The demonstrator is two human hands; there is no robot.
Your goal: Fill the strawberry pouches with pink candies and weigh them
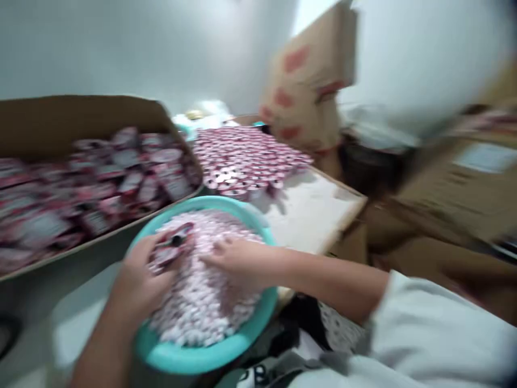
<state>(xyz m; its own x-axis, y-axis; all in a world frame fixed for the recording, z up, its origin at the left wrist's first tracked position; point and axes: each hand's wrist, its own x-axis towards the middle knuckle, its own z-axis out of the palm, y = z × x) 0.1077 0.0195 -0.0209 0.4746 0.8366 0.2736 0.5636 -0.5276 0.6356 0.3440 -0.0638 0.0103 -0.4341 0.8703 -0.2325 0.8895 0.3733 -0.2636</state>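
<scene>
My left hand [141, 280] is closed around a small pink-and-red container [172, 248] with a dark round opening on its upper side. It is held tilted over the left part of a turquoise basin [181, 364]. Small white and pale pink pieces [194, 307] fill much of the basin; blur hides their exact kind. My right hand [238, 261] reaches in from the right, palm down, touching the pieces. Its visible fingers are apart, and the lower ones are partly hidden among the pieces.
A large open cardboard box [121, 99] at left holds many similar pink containers [129, 161]. More containers [246, 153] stand in close rows on a pale tabletop [311, 210] behind the basin. A cardboard carton [307, 81] rises behind them. Further boxes [456, 183] are at right.
</scene>
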